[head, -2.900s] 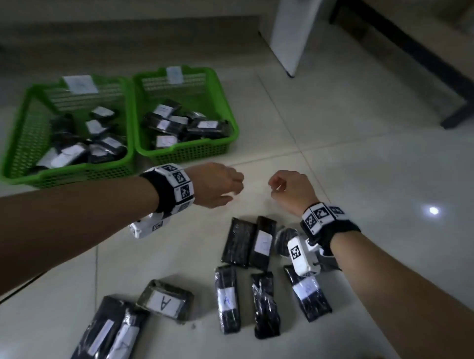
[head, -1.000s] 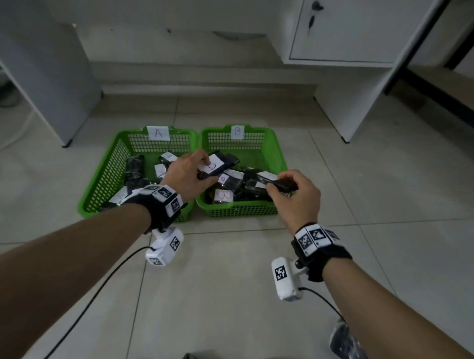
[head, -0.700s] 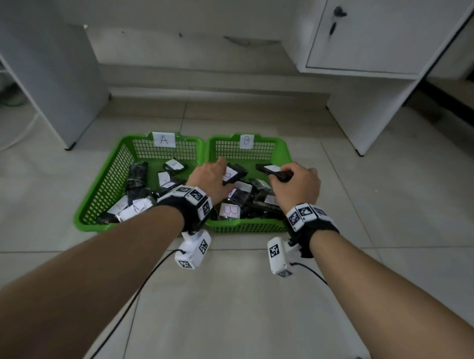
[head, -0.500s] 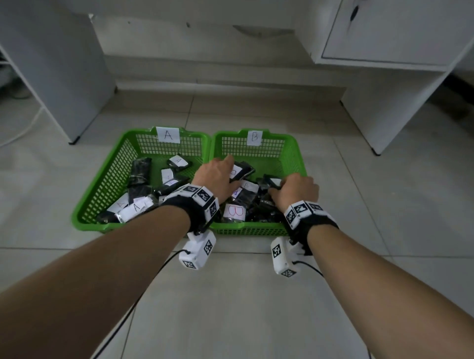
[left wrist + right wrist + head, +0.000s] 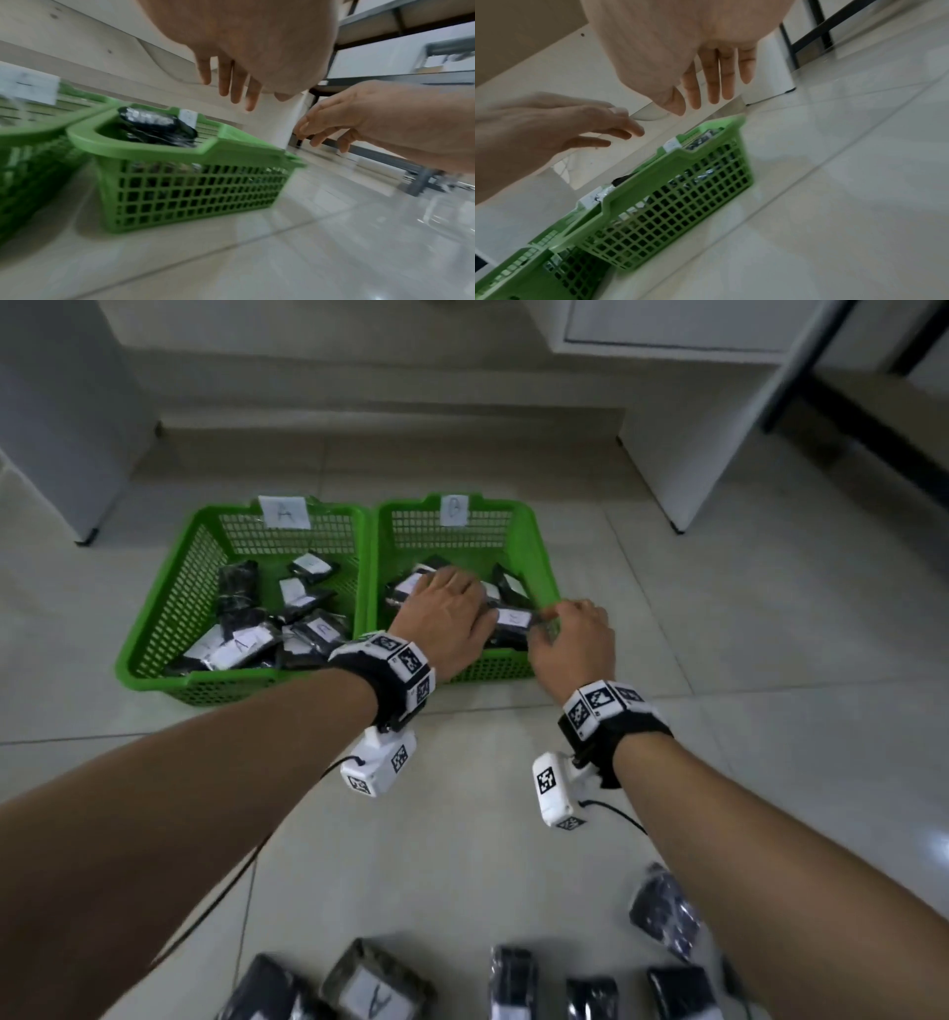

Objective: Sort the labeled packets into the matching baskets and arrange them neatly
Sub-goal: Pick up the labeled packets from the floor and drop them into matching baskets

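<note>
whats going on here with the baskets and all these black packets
A person is sorting labeled black packets into two green baskets on the floor. Both hands are empty with fingers open: the left hand is over basket B, the right hand at its near right corner. Basket A beside it also holds packets. Unsorted packets lie on the floor near the person, including one marked A.

Dim, flat indoor light leaves the head view murky and grainy, with a small glare spot on the glossy floor (image 5: 942, 839) at 3 o'clock and straight lines bowing toward the edges. Both wrist views are motion-smeared: the green basket (image 5: 195, 194) blurs, and soft shadows pool on the tiles beneath it at 7 o'clock.
</note>
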Available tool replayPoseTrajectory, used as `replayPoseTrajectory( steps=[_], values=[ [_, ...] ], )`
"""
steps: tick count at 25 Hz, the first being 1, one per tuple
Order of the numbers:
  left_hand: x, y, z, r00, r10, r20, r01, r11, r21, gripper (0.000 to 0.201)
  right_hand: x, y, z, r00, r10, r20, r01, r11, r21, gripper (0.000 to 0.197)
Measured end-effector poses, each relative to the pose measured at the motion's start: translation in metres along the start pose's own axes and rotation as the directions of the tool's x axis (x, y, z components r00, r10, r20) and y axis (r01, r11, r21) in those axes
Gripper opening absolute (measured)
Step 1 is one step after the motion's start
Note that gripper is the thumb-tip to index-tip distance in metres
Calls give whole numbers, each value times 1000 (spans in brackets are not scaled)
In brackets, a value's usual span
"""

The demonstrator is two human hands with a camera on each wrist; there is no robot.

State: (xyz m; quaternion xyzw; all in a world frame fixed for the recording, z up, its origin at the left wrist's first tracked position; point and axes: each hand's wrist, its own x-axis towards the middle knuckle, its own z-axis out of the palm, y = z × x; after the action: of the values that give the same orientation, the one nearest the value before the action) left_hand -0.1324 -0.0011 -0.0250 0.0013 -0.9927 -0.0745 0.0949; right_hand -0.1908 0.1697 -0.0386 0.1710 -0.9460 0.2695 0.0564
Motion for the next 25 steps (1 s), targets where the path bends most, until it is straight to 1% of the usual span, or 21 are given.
replayPoseTrajectory(
  steps=[2, 3, 6, 7, 8, 9, 11, 13, 14, 15, 16, 17, 18, 19, 20, 22, 23, 24, 25],
  values=[
    [-9, 30, 2, 991, 132, -11, -132, 991, 5, 43, -34, 25, -21, 1000, 25, -4, -24, 998, 55, 19],
    [-14, 50, 6, 978, 211, 2, -211, 978, -2, 41, -53, 41, -34, 999, 42, -8, -42, 996, 74, 19],
    [-32, 101, 34, 905, 416, 89, -412, 909, -61, 40, -110, 93, -68, 990, 137, 17, -138, 985, 103, 15],
    [-38, 107, 40, 888, 443, 125, -436, 897, -77, 38, -122, 102, -73, 983, 174, 56, -179, 978, 106, 16],
    [-41, 133, 49, 849, 502, 167, -489, 865, -113, 35, -147, 124, -89, 966, 252, 63, -257, 963, 85, 18],
    [-44, 142, 54, 815, 527, 241, -508, 850, -140, 32, -160, 134, -95, 951, 300, 80, -306, 950, 69, 20],
    [-52, 184, 64, 689, 589, 421, -546, 805, -233, 32, -202, 166, -112, 900, 430, 76, -430, 903, -12, 23],
    [-65, 215, 69, 584, 613, 532, -575, 775, -262, 43, -238, 188, -114, 829, 546, 120, -534, 837, -118, 26],
    [-72, 227, 73, 545, 636, 547, -606, 749, -267, 49, -253, 195, -113, 788, 597, 154, -578, 802, -149, 31],
    [-79, 236, 75, 508, 663, 550, -644, 716, -268, 56, -264, 199, -110, 764, 620, 178, -598, 785, -162, 40],
    [-87, 244, 79, 469, 685, 558, -686, 680, -259, 62, -273, 203, -106, 752, 632, 186, -614, 775, -149, 48],
    [-92, 248, 83, 436, 696, 571, -723, 648, -237, 67, -278, 205, -103, 756, 630, 178, -615, 777, -134, 52],
    [-96, 251, 86, 411, 693, 592, -751, 626, -212, 71, -283, 207, -99, 767, 622, 158, -613, 783, -108, 52],
    [-97, 253, 88, 403, 683, 609, -761, 619, -192, 72, -285, 208, -97, 778, 613, 137, -608, 790, -81, 48],
    [-97, 253, 88, 406, 680, 610, -758, 623, -191, 72, -285, 207, -96, 791, 599, 123, -597, 800, -63, 44],
    [-95, 252, 85, 432, 692, 579, -710, 657, -255, 70, -285, 207, -93, 820, 564, 96, -564, 825, -32, 39],
    [-94, 250, 79, 473, 692, 546, -658, 689, -303, 68, -283, 204, -94, 836, 543, 77, -544, 839, -4, 39],
    [-90, 245, 74, 542, 666, 512, -571, 739, -357, 65, -279, 201, -95, 849, 526, 57, -528, 849, 30, 40],
    [-84, 238, 67, 624, 609, 489, -430, 790, -437, 61, -276, 198, -96, 857, 515, 31, -516, 854, 65, 43]
  ],
)
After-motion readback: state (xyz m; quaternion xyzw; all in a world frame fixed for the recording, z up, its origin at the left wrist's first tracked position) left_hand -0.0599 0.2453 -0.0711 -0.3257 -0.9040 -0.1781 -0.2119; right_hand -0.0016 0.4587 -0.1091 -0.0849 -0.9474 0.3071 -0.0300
